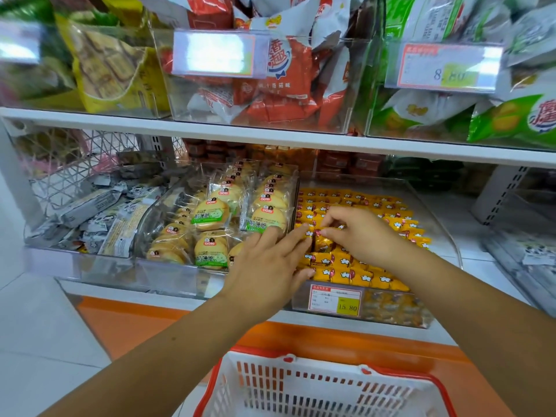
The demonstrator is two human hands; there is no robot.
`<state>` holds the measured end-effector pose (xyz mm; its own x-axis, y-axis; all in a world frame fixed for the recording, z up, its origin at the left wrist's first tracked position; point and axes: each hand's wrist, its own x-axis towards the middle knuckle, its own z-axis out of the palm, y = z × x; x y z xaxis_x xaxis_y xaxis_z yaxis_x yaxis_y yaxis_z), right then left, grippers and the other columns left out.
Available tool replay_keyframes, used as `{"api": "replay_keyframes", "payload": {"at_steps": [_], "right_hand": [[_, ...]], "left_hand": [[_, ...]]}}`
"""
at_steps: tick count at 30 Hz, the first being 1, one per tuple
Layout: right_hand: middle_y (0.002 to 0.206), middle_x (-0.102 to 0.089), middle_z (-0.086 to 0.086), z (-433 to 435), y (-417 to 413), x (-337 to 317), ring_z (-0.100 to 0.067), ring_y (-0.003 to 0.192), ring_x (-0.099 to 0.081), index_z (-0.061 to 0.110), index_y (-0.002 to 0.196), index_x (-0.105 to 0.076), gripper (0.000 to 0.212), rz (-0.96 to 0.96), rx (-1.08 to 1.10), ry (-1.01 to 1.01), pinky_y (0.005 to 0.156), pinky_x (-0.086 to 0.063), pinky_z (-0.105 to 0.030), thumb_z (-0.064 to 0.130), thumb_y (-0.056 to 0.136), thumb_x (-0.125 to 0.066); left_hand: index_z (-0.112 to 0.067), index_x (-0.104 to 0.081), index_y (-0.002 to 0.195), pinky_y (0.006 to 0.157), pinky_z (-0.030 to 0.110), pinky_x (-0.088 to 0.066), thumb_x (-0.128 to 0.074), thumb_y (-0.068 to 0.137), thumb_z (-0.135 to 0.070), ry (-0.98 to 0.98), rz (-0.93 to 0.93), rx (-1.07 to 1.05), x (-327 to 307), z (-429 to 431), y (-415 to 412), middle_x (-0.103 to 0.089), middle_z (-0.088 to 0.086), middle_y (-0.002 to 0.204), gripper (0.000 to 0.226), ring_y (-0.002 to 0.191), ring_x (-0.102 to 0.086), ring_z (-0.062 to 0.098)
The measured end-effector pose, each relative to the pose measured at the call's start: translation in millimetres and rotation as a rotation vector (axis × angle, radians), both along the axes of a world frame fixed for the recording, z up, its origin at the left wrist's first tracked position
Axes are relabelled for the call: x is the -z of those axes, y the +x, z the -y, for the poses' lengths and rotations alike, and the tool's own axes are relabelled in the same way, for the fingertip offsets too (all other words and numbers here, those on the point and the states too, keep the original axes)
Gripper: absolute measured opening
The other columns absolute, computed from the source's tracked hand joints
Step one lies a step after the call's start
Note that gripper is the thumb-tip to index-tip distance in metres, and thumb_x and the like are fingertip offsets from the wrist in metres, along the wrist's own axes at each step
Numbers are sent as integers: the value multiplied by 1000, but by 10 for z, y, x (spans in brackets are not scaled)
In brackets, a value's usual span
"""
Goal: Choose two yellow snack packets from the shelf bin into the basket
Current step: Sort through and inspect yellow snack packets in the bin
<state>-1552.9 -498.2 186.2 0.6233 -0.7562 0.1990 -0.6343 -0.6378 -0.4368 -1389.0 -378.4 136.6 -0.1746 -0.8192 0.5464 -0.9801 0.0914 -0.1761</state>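
Note:
A clear shelf bin holds several rows of small yellow snack packets. My left hand lies over the bin's left edge with straight fingers reaching onto the packets. My right hand hovers over the middle of the bin, its thumb and fingertips pinching a small yellow packet between the rows. A white basket with a red rim stands below the shelf, in front of me; its inside looks empty.
Left of the yellow packets is a bin of round wrapped cakes, then a bin of grey packets. A price tag hangs on the bin front. The upper shelf overhangs with bins of large red, yellow and green bags.

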Motion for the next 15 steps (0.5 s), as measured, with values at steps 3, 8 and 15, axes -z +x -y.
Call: {"api": "replay_keyframes", "payload": {"at_steps": [3, 8, 15], "right_hand": [[81, -58, 15, -5, -14, 44, -4, 69, -52, 32, 89, -60, 9, 30, 15, -8, 57, -36, -27, 31, 97, -62], [83, -64, 11, -103, -43, -32, -11, 75, -59, 31, 92, -60, 7, 193, 70, -98, 66, -51, -35, 31, 98, -58], [86, -68, 14, -457, -435, -248, 0, 83, -62, 26, 97, -64, 8, 528, 63, -82, 66, -47, -12, 22, 99, -58]], "left_hand": [[-25, -63, 133, 74, 34, -43, -26, 97, -54, -1, 51, -5, 15, 13, 20, -57, -10, 141, 59, 98, -54, 19], [-29, -66, 127, 74, 33, -40, -25, 97, -54, 24, 82, 10, -10, 40, 11, -64, -15, 123, 56, 95, -51, 17], [-24, -54, 141, 82, 30, -32, -47, 95, -51, -48, -281, 74, -45, -88, -115, -64, -11, 129, 53, 105, -43, 15]]}}
